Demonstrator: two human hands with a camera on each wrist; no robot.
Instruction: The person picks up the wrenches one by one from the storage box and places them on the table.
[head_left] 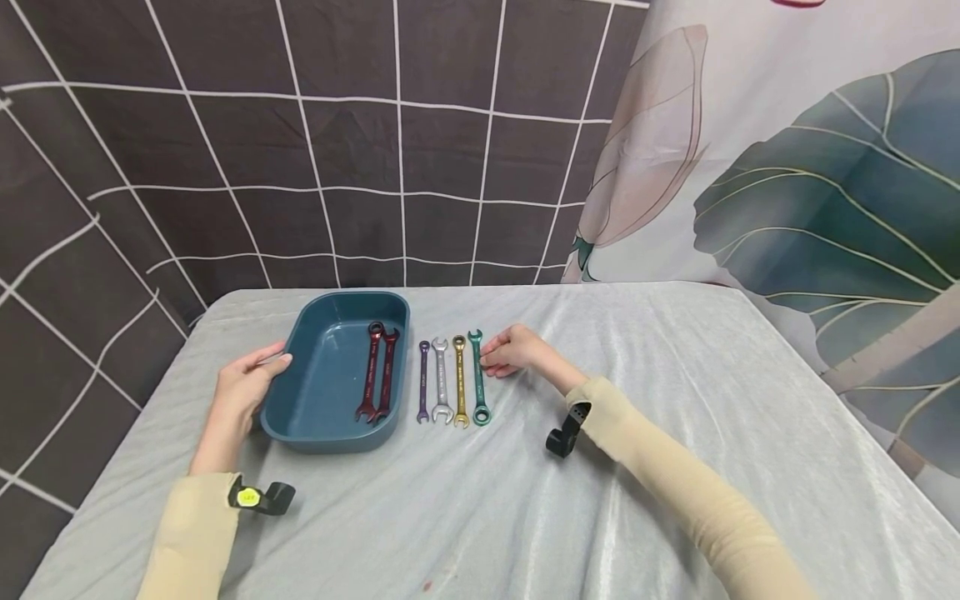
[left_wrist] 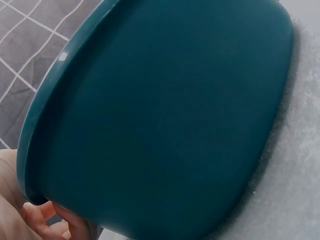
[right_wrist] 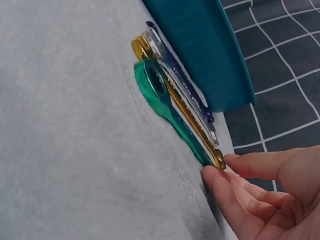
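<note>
My left hand (head_left: 243, 383) grips the left rim of a blue plastic tub (head_left: 307, 387), thumb over the edge and fingers below it, as the left wrist view also shows. Two dark red wrenches (head_left: 371, 371) lie side by side along the tub's right inner wall. To the right of the tub, a row of wrenches lies on the cloth: purple (head_left: 423, 382), silver (head_left: 441, 379), gold (head_left: 460, 382) and green (head_left: 478, 377). My right hand (head_left: 513, 350) has its fingertips against the green wrench's right edge, near its open end; in the right wrist view, thumb and finger stand apart there.
A pale grey velvety cloth (head_left: 675, 367) covers the table and is wrinkled at the front right. Behind stands a dark curtain (head_left: 352, 158) with a white grid, and to the right a leaf-patterned curtain (head_left: 750, 125). Black camera mounts sit on both wrists.
</note>
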